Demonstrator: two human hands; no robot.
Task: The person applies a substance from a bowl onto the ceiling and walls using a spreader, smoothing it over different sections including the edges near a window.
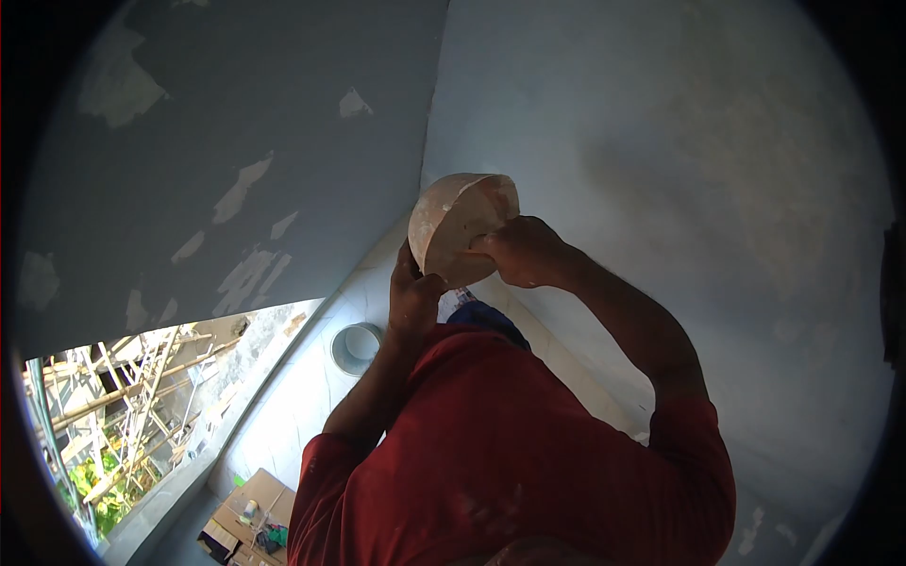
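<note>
A pale, plaster-smeared bowl (442,212) is tilted in front of my chest, its opening turned toward the right. My left hand (415,294) grips it from below and the left, with the thumb at the lower rim. At the bowl's mouth is my right hand (528,251), its fingers closed and partly inside the bowl. A thin orange-tinted edge shows by those fingers, too small to name. What lies in the bowl is mostly hidden in shadow.
A grey wall (236,123) with pale patches meets a lighter wall (661,170) at a corner. Below stands a round bucket (357,349) on the pale floor. An opening at lower left shows bamboo scaffolding (123,406). Near it lies a cardboard box (269,495) with small items.
</note>
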